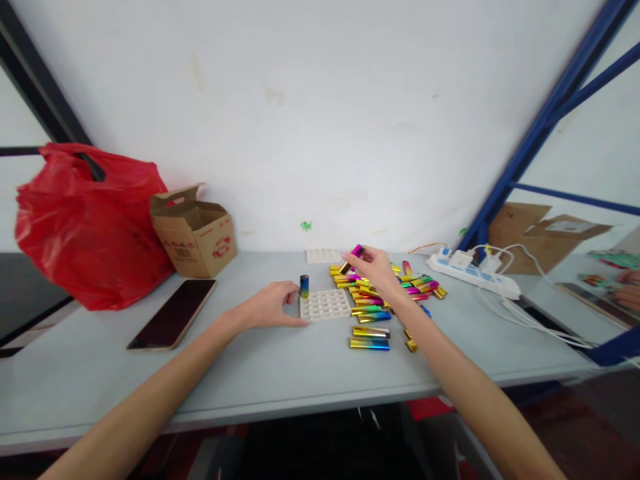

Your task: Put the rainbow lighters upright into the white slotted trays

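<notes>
My left hand is at the left side of a white tray with rows of round holes. Its thumb reaches the tray's near corner, and the curled fingers come close to an upright blue-and-gold tube standing in the far left corner hole. Thumb and fingers are apart, with nothing between them. Raised over a heap of shiny tubes, my right hand pinches a pink metallic tube, shaped like a slim lighter and held tilted. The heap mixes gold, pink, green and blue.
Two tubes lie near the table's front. A second white tray sits against the wall. To the left are a phone, an open cardboard box and a red bag. A power strip with cables lies right.
</notes>
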